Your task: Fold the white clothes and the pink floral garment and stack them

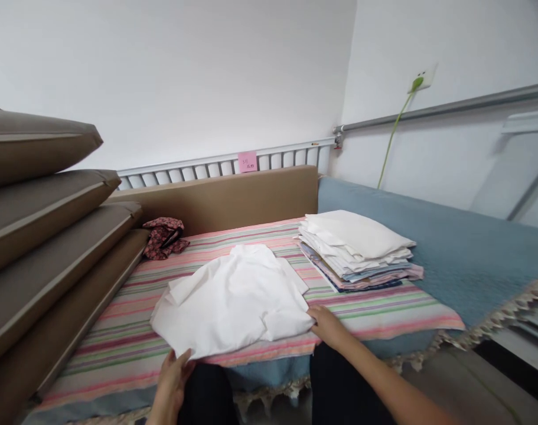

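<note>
A left hand (173,378) and right hand (327,326), well apart, are pinching the near corners of a white garment (237,298) lying on a striped cloth (127,330), its seemingly light, limp fabric probably favoring edge holds.

My L hand (173,375) is low, L of ctr, fingers (169,358) pointing fwd, thumb (185,355) spread off to the R; can't tell how firm the grip. My R hand (325,324) sits a bit higher & farther fwd, fingers bent inward, tips pinched tog. R forearm (384,375) is bare, slanting in from bottom R; L wrist (161,407) bare too, near bottom edge.
</note>
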The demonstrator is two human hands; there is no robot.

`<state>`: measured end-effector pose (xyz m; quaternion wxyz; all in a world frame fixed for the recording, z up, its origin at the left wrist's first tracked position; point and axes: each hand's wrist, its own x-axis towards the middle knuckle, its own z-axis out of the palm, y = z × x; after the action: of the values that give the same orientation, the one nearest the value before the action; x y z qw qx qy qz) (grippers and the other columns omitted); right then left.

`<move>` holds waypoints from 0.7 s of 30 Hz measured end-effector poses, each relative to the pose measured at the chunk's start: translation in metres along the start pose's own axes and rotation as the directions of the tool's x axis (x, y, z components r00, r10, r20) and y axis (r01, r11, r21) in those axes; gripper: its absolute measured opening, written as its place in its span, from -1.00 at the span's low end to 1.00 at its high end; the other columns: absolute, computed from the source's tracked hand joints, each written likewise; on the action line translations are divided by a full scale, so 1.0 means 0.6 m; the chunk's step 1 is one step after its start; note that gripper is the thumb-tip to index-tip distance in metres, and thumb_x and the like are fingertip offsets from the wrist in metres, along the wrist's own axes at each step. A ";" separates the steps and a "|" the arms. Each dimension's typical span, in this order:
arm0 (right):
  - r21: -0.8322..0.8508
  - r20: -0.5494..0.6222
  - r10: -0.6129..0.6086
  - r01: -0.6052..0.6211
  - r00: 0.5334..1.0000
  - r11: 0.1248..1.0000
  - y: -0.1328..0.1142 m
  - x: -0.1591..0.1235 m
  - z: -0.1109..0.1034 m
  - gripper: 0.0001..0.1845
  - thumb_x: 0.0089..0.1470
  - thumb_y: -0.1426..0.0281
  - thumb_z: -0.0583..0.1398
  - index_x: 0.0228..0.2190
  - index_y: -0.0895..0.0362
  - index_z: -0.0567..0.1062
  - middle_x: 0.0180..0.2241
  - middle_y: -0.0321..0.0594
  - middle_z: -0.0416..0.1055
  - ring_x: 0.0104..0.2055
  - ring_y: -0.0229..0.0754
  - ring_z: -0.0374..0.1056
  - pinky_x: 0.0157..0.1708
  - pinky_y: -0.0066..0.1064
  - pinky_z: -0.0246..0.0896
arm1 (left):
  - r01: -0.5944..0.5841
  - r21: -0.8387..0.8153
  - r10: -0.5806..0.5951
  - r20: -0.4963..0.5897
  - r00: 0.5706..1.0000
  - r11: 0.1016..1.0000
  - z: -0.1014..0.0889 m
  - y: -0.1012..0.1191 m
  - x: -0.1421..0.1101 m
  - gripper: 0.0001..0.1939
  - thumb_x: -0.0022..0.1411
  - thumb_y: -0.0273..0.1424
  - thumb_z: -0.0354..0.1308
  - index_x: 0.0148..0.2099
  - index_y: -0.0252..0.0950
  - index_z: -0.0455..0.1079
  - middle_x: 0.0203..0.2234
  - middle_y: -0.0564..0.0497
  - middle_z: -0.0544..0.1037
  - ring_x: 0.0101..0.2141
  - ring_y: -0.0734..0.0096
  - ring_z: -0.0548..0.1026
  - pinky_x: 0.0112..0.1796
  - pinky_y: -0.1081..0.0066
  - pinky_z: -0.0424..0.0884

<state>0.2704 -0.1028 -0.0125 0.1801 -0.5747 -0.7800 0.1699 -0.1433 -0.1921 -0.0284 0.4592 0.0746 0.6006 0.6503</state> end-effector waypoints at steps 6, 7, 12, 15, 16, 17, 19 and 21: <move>0.056 -0.123 -0.102 0.109 0.987 0.992 0.008 -0.005 0.011 -0.72 -0.06 0.43 0.09 -0.33 0.12 0.56 -0.04 -0.06 0.39 0.03 -0.05 0.24 0.06 -0.24 0.07 | -0.027 -0.164 0.015 -0.072 0.997 0.986 0.025 0.028 0.007 -0.26 0.05 -0.52 0.18 0.20 -0.11 -0.07 -0.33 0.03 0.51 -0.44 0.36 0.52 -0.38 0.29 0.49; 0.071 -0.139 -0.102 0.113 0.985 0.991 0.012 -0.008 0.010 -0.71 -0.06 0.43 0.08 -0.34 0.12 0.57 -0.05 -0.06 0.40 0.03 -0.05 0.24 0.07 -0.22 0.07 | -0.047 -0.178 0.029 -0.105 0.994 0.983 0.027 0.032 0.007 -0.18 0.05 -0.52 0.17 0.24 -0.08 -0.19 -0.30 0.02 0.51 -0.42 0.36 0.52 -0.37 0.29 0.49; 0.154 -0.190 -0.082 0.112 0.978 0.982 0.023 -0.035 0.001 -0.68 -0.05 0.39 0.06 -0.30 0.06 0.57 -0.07 -0.11 0.42 0.01 -0.06 0.27 0.07 -0.16 0.11 | -0.167 -0.180 0.131 -0.194 0.972 0.969 0.006 0.042 -0.014 -0.09 0.01 -0.55 0.19 0.28 -0.04 -0.24 -0.21 0.00 0.51 -0.28 0.31 0.52 -0.30 0.35 0.49; 0.177 -0.196 -0.061 0.097 0.979 0.979 0.026 -0.051 -0.001 -0.67 -0.05 0.37 0.05 -0.31 0.05 0.58 -0.08 -0.10 0.43 -0.01 -0.05 0.29 0.05 -0.15 0.14 | -0.262 -0.139 0.222 -0.253 0.942 0.955 -0.022 0.038 -0.033 -0.11 0.00 -0.60 0.17 0.27 0.02 -0.14 -0.14 0.04 0.48 -0.21 0.38 0.49 -0.22 0.45 0.46; 0.181 -0.200 -0.055 0.093 0.978 0.979 0.028 -0.056 -0.001 -0.67 -0.05 0.36 0.05 -0.32 0.05 0.58 -0.09 -0.10 0.43 -0.01 -0.04 0.30 0.04 -0.14 0.15 | -0.294 -0.116 0.255 -0.270 0.928 0.949 -0.031 0.035 -0.039 -0.12 -0.01 -0.60 0.17 0.26 0.03 -0.11 -0.12 0.05 0.46 -0.20 0.41 0.48 -0.20 0.47 0.44; 0.184 -0.205 -0.053 0.092 0.977 0.979 0.029 -0.060 -0.001 -0.67 -0.05 0.34 0.04 -0.33 0.04 0.58 -0.09 -0.09 0.43 -0.02 -0.03 0.30 0.04 -0.12 0.16 | -0.323 -0.083 0.289 -0.282 0.915 0.943 -0.039 0.032 -0.043 -0.14 -0.02 -0.60 0.17 0.25 0.03 -0.07 -0.11 0.06 0.45 -0.20 0.43 0.48 -0.18 0.47 0.43; 0.188 -0.213 -0.052 0.094 0.976 0.978 0.030 -0.069 -0.002 -0.67 -0.04 0.30 0.04 -0.35 0.04 0.58 -0.09 -0.07 0.43 -0.02 -0.01 0.30 0.03 -0.10 0.17 | -0.375 0.006 0.361 -0.291 0.886 0.927 -0.054 0.026 -0.050 -0.18 -0.03 -0.58 0.18 0.24 0.01 0.01 -0.13 0.05 0.44 -0.22 0.45 0.48 -0.17 0.47 0.43; 0.190 -0.199 -0.048 0.086 0.979 0.978 0.031 -0.079 -0.006 -0.66 -0.04 0.27 0.04 -0.36 0.04 0.59 -0.07 -0.06 0.42 0.00 0.01 0.29 0.04 -0.09 0.17 | -0.397 0.102 0.409 -0.286 0.866 0.912 -0.069 0.020 -0.054 -0.24 -0.04 -0.55 0.18 0.21 -0.04 0.10 -0.18 0.04 0.45 -0.29 0.46 0.48 -0.23 0.46 0.45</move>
<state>0.3008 -0.1428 -0.0222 0.3169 -0.5410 -0.7571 0.1835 -0.1581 -0.2421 -0.0143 0.2148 0.1073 0.6474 0.7234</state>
